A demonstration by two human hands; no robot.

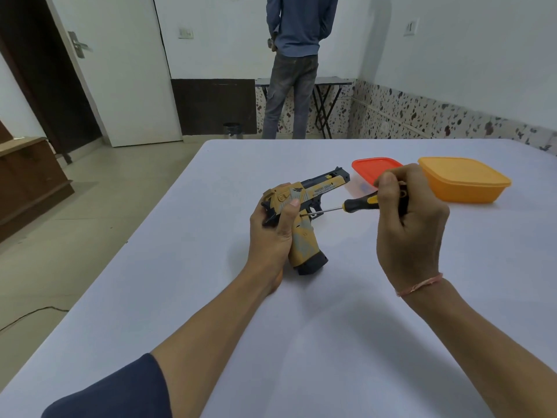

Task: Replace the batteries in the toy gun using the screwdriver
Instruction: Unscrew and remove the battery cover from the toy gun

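A tan and black toy gun [313,191] is held above the white table [301,327], its barrel pointing away to the right and its grip pointing down. My left hand [271,236] is wrapped around the back of the gun. My right hand [407,224] grips the black and yellow handle of a screwdriver [358,203]. The metal shaft runs left, and its tip touches the gun's side just above the grip. No batteries are visible.
An orange-lidded clear box [372,173] and a yellow lidded box [464,182] stand at the back right of the table. A person [297,64] stands beyond the table by a folding table, facing the wall. A door is at the left.
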